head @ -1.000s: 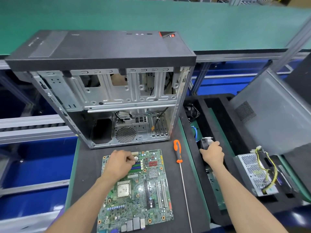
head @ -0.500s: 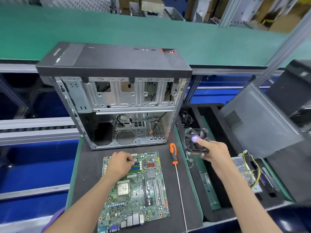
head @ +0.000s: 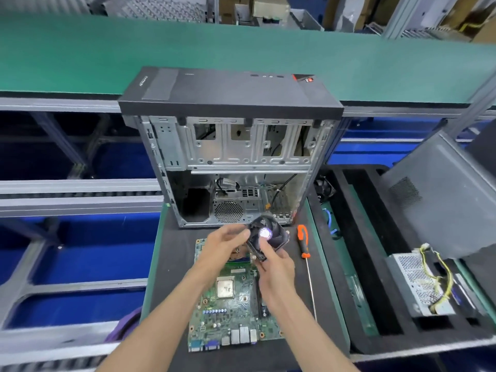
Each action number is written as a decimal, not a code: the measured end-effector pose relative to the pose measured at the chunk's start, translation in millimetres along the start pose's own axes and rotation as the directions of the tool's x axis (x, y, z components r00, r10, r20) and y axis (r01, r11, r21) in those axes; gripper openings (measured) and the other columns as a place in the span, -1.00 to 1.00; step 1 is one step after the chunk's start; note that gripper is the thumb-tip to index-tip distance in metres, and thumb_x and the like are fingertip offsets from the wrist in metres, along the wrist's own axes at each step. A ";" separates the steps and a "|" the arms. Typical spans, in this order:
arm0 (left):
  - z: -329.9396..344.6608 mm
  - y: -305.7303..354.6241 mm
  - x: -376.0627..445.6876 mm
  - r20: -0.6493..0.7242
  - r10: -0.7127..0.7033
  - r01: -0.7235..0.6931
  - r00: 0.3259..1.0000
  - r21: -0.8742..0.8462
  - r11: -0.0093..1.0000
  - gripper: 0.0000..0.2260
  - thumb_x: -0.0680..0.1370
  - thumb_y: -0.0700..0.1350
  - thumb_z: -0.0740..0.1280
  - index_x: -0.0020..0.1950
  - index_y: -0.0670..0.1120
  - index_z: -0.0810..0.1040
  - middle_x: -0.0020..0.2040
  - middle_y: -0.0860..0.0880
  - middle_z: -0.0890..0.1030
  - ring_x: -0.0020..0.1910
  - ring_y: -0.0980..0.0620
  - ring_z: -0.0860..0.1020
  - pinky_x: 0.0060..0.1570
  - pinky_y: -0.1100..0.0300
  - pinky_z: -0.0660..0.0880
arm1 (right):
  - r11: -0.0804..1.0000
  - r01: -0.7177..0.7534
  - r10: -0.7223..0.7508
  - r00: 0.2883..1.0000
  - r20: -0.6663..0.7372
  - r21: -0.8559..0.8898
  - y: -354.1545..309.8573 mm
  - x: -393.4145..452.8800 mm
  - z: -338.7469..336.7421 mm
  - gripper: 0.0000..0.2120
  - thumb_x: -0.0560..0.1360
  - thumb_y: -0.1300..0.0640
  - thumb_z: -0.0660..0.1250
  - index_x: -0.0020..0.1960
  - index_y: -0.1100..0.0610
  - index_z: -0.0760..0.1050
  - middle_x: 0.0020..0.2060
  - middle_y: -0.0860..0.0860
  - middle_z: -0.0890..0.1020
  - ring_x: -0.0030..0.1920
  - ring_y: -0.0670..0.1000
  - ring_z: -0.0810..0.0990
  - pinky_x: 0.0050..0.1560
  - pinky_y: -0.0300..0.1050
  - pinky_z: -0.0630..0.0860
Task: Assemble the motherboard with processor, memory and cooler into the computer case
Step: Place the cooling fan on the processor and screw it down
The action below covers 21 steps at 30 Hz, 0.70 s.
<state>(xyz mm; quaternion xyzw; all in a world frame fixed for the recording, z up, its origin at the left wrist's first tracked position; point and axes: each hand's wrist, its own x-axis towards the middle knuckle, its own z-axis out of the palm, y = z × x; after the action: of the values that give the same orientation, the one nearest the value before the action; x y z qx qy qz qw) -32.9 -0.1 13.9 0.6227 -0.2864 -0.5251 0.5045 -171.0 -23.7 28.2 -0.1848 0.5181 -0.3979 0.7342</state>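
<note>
Both hands hold a black square-framed cooler fan with a pale round hub sticker [head: 268, 236] in the air above the far end of a green printed-circuit motherboard [head: 233, 304]. The left hand [head: 224, 244] comes in from the left, its fingers [head: 241, 232] curled round the fan's left edge; the right hand [head: 275, 264] grips the near lower corner, thumb up against the frame and the other fingers wrapped beneath. The fan is tilted, its face turned toward the camera. The motherboard lies flat on the dark mat of the work surface [head: 174, 264], with a square silver processor [head: 225, 287] seated in its socket near the middle, uncovered. Just beyond the board stands an open grey metal computer case with a black front panel [head: 230, 157], its bare interior facing the person. An orange-handled screwdriver with a long thin shaft [head: 303, 242] lies on the mat just right of the board. Further right, a black foam tray [head: 362, 264] holds a perforated silver power supply with yellow wires [head: 418, 285], and a grey side panel [head: 442, 194] leans beside it.
</note>
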 end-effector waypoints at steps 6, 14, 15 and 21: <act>-25.9 -0.2 -11.7 -0.072 -0.050 0.048 0.996 -0.024 0.999 -0.72 0.37 0.12 0.52 0.04 0.08 0.70 -0.03 -0.03 0.73 -0.07 -0.10 0.70 -0.17 0.09 0.47 | 0.984 -0.012 0.058 0.965 0.254 -0.178 6.7 -3.7 -3.4 -0.43 0.31 0.12 0.56 0.23 0.25 0.45 0.15 0.18 0.67 0.14 0.12 0.67 0.18 -0.02 0.53; -62.1 7.8 -21.0 -0.123 -0.082 0.102 0.989 0.169 0.980 -0.86 0.38 0.05 0.57 -0.09 0.11 0.73 -0.17 0.04 0.73 -0.29 0.14 0.64 -0.28 0.30 0.48 | -0.034 0.742 -0.204 0.651 0.731 -0.670 -20.6 7.2 -22.3 0.20 0.13 -0.36 0.55 0.58 -0.18 -0.04 0.53 -0.26 0.07 0.53 -0.17 0.08 0.37 -0.15 0.27; -60.3 9.1 -21.4 -0.099 -0.078 0.097 0.992 0.199 0.975 -0.85 0.37 0.05 0.58 -0.09 0.11 0.73 -0.17 0.05 0.73 -0.29 0.16 0.63 -0.28 0.33 0.48 | -0.194 0.783 -0.134 0.575 0.807 -0.591 -17.0 8.8 -15.7 0.22 0.14 -0.38 0.51 0.60 -0.16 -0.08 0.55 -0.23 0.02 0.55 -0.11 0.01 0.38 -0.06 0.29; -59.3 6.0 -25.8 0.069 -0.141 0.124 0.988 0.207 0.970 -0.77 0.43 0.17 0.51 0.04 0.14 0.72 -0.04 0.05 0.73 -0.09 0.08 0.68 -0.22 0.30 0.55 | -0.291 0.770 -0.041 0.583 0.811 -0.568 0.2 12.4 1.5 -0.20 0.21 -0.22 0.55 0.33 -0.10 0.27 0.15 -0.19 0.33 0.15 -0.06 0.29 0.03 0.00 0.55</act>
<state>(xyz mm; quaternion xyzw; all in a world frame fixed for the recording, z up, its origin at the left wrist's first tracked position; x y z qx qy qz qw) 16.8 40.3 25.3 0.6661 -0.3169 -0.5512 0.3899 -167.7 -33.4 21.0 -0.9177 0.3022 -0.0761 0.2463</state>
